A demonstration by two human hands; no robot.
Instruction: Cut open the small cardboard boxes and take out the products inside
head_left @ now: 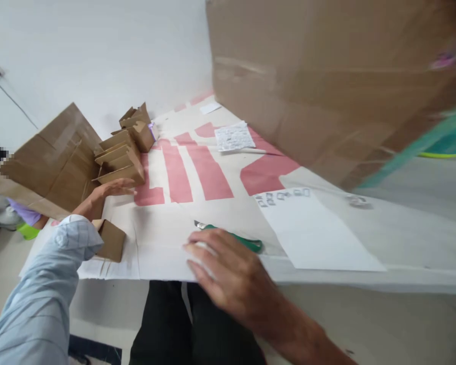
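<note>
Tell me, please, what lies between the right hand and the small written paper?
In the head view: the green knife, partly behind the right hand, then cloth with red print up to the paper.

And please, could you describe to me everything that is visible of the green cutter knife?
The green cutter knife lies on the pale table cover, left of the large white sheet. Its handle looks plastic, with a loop at the right end; metal with a dark tip shows at the left end. The right hand partly hides it; I cannot tell whether they touch.
</note>
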